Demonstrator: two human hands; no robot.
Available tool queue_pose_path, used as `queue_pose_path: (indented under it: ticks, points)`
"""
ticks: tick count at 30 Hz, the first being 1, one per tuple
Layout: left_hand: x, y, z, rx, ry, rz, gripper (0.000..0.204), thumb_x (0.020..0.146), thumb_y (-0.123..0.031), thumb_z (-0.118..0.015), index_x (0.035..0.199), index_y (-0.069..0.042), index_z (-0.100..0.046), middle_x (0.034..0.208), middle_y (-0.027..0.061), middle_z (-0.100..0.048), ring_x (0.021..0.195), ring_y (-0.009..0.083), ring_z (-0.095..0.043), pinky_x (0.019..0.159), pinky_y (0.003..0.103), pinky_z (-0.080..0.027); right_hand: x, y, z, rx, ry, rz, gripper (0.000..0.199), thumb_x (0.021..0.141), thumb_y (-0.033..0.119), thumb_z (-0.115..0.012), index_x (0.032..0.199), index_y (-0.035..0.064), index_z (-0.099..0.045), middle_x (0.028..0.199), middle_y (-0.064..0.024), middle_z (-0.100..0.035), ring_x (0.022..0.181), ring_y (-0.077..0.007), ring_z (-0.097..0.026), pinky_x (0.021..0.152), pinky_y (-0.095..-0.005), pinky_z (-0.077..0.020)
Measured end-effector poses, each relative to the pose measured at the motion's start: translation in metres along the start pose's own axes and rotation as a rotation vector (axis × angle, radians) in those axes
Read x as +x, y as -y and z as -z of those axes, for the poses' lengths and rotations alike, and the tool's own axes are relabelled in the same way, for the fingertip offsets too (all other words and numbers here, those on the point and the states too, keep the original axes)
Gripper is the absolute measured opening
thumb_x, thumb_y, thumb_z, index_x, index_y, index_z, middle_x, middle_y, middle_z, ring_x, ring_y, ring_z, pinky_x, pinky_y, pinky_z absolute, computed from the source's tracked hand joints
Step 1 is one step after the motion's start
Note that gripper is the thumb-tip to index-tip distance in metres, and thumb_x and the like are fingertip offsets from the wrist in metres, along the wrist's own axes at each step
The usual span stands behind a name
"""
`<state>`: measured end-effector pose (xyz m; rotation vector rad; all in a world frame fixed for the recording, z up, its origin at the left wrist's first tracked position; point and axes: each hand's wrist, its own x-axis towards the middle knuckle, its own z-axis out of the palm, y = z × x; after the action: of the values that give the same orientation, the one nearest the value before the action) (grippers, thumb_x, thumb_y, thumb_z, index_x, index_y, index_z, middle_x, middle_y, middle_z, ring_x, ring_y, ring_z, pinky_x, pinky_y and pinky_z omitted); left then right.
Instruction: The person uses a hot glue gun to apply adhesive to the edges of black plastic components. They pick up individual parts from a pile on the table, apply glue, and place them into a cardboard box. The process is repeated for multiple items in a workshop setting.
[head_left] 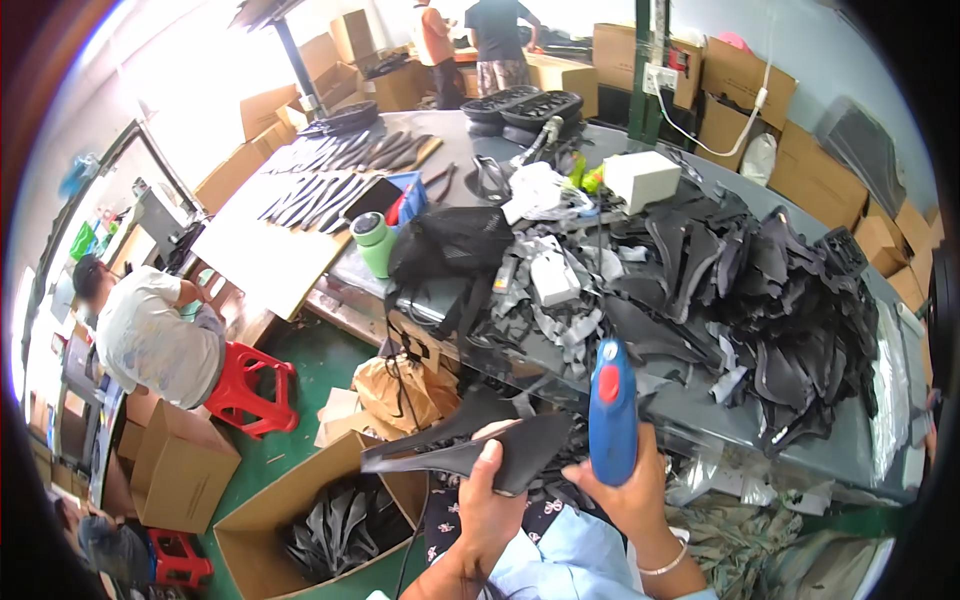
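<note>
at the far left of the frame a person in a pale shirt [150, 335] is sitting on a red stool [247, 388], beside a closed cardboard box [180, 465]. in the lower left an open cardboard box [300, 510] is holding a heap of dark saddle-shaped pieces [340, 530] on the green floor. above it, in the upper left, a pale board [260, 255] is carrying rows of flat dark strips [330, 180], and a green flask [375, 243] is standing at the corner of the grey desk [700, 410] next to a black mesh bag [450, 245].

in the lower centre the left hand [488, 505] is curling its fingers and thumb around a black saddle shell [470, 445], which is lying level just in front of the desk edge, its narrow nose pointing left. just beside it the right hand [625, 490] is wrapping closed around the grip of a blue power tool [612, 410] with a red button, held upright, its side nearly touching the shell's wide end.

to the right, a big pile of black offcuts [770, 310] is covering the desk, with a white box [642, 180] behind it. brown cartons [820, 170] are lining the upper right wall.
</note>
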<state>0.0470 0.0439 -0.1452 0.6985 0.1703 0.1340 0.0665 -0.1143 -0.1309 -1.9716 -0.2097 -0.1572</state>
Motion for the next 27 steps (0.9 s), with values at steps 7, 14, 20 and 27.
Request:
queue_pose_path:
  ticks: [7, 14, 20, 27]
  points:
    - [0.006, -0.024, -0.003, -0.034, -0.111, -0.442, 0.039, 0.085, -0.026, -0.053, 0.117, -0.005, -0.043, 0.114, 0.0167, -0.051, 0.109, 0.026, -0.05, 0.099, 0.041, -0.037, -0.026, 0.001, -0.012, -0.33, 0.119, 0.293, 0.051, 0.065, 0.034, -0.079, 0.091, -0.0007, -0.052, 0.062, -0.0101, -0.059, 0.049, -0.0266, -0.056, 0.05, -0.0358, -0.045]
    - [0.0, -0.02, 0.015, 0.098, -0.102, -0.536, 0.037, 0.084, -0.024, -0.054, 0.113, -0.002, -0.044, 0.113, 0.0183, -0.052, 0.106, 0.026, -0.052, 0.095, 0.04, -0.041, -0.026, 0.008, -0.016, -0.315, 0.158, 0.347, 0.049, 0.065, 0.034, -0.079, 0.089, -0.0003, -0.052, 0.058, -0.0082, -0.059, 0.047, -0.0249, -0.056, 0.049, -0.0346, -0.0449]
    - [-0.004, -0.036, 0.028, 0.338, -0.03, -0.573, 0.034, 0.081, -0.021, -0.057, 0.105, 0.003, -0.051, 0.107, 0.0197, -0.056, 0.101, 0.0271, -0.056, 0.092, 0.038, -0.044, -0.023, 0.015, -0.008, -0.312, 0.198, 0.351, 0.049, 0.065, 0.034, -0.079, 0.089, 0.0006, -0.052, 0.058, -0.0075, -0.059, 0.048, -0.0242, -0.056, 0.05, -0.0342, -0.0447]
    - [-0.007, -0.08, 0.015, 0.194, -0.061, -0.304, 0.037, 0.076, -0.014, -0.054, 0.106, 0.007, -0.053, 0.101, 0.024, -0.061, 0.094, 0.0272, -0.061, 0.086, 0.036, -0.048, -0.027, 0.003, 0.002, -0.429, 0.192, 0.413, 0.053, 0.06, 0.03, -0.082, 0.09, 0.0011, -0.051, 0.066, -0.0085, -0.057, 0.055, -0.0255, -0.056, 0.052, -0.0339, -0.0435]
